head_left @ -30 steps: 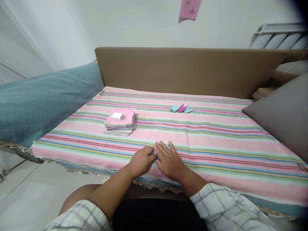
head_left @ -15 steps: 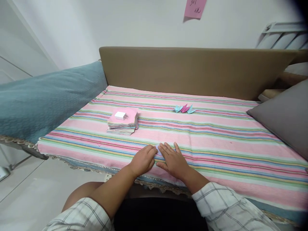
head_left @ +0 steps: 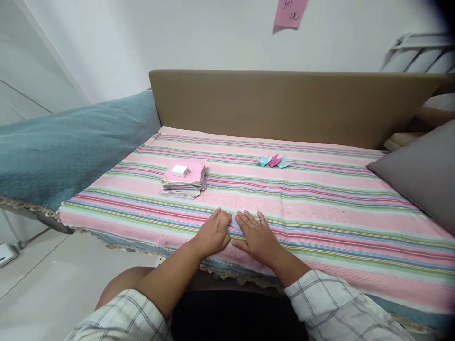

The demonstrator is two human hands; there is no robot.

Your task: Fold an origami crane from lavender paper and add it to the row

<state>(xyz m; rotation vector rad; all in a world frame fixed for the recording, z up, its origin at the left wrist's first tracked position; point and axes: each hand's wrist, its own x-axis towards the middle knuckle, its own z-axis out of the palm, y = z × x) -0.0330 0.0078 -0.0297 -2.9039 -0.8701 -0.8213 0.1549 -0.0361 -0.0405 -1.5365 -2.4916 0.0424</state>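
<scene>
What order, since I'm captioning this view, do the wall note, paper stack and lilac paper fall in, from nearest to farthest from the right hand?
1. Lilac paper: at the fingertips of the right hand.
2. Paper stack: to the left, on the striped cloth.
3. Wall note: up on the wall, behind the backrest.

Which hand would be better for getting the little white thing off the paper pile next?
Probably the left hand: it's nearer the white thing on the paper pile. The right hand is farther away, its fingers on the purple paper.
</scene>
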